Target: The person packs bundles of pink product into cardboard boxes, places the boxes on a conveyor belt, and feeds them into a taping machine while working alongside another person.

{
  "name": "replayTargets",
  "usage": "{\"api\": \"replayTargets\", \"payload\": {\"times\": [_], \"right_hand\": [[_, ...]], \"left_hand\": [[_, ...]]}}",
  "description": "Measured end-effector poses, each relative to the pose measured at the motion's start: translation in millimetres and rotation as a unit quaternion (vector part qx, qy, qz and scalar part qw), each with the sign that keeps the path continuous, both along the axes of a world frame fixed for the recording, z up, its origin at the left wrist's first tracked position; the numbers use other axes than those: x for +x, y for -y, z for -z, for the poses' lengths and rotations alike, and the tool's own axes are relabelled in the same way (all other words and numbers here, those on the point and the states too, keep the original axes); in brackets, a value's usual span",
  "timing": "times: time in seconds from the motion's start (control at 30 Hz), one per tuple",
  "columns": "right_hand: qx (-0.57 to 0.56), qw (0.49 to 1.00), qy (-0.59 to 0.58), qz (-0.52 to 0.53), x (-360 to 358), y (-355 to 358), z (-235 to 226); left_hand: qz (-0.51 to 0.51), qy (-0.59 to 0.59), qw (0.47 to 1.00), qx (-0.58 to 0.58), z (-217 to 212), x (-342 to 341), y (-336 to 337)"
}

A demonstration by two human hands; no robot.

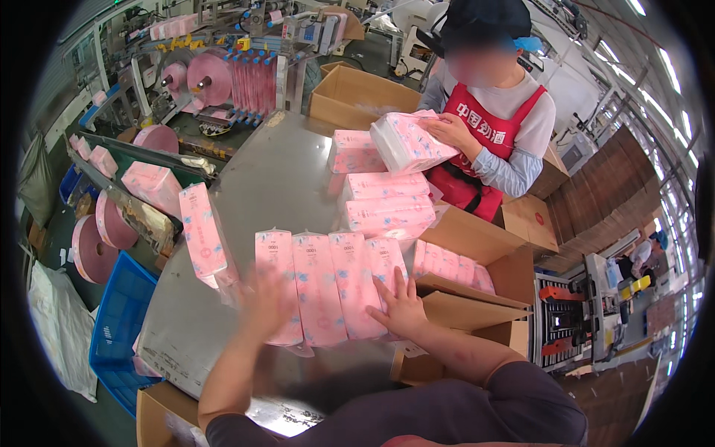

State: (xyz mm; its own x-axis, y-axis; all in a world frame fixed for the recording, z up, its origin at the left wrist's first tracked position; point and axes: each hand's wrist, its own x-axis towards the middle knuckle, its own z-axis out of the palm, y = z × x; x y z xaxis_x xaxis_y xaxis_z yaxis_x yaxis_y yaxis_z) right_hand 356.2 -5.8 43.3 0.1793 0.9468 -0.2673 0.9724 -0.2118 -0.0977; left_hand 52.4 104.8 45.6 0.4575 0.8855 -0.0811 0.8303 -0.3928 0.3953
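Several pink tissue packs [319,287] stand side by side in a row on the metal table in front of me. My right hand [402,305] lies with spread fingers against the rightmost pack [385,262] of that row. At the row's left end is my left hand [267,304], smeared by motion; its fingers cannot be made out. Left of it, a separate pink tissue pack [202,232] sits at an angle near the table edge. Across the table, a co-worker in a red apron holds a pink tissue bundle [413,141] in clear wrap.
More tissue packs [389,201] lie on the metal table [279,171] near the co-worker. At right stand open cardboard boxes [477,235], one holding packs. A conveyor [138,212] brings packs from the left, above a blue bin [119,328]. Flattened cardboard [607,197] is stacked farther right.
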Motion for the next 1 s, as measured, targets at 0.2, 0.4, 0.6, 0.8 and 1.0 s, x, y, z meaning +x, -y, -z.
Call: {"api": "replayTargets", "payload": {"times": [0.2, 0.4, 0.6, 0.8, 1.0], "right_hand": [[0.017, 0.999, -0.016, -0.027, -4, -8, 0], [0.049, 0.994, -0.048, -0.082, 22, -22, 2], [0.006, 0.987, -0.091, -0.129, 17, -26, -7], [-0.012, 0.969, -0.119, -0.216, 29, 19, -5], [0.181, 0.87, -0.456, -0.053, 89, 18, 76]], "left_hand": [[-0.365, -0.081, 0.927, 0.028, 2, -66, -129], [-0.243, -0.035, 0.959, -0.142, 25, -80, -81], [-0.202, -0.022, 0.978, -0.049, -5, -49, 13], [-0.203, -0.038, 0.975, -0.081, -10, -48, 119], [-0.197, 0.398, 0.894, -0.054, 62, -108, 138]]}}
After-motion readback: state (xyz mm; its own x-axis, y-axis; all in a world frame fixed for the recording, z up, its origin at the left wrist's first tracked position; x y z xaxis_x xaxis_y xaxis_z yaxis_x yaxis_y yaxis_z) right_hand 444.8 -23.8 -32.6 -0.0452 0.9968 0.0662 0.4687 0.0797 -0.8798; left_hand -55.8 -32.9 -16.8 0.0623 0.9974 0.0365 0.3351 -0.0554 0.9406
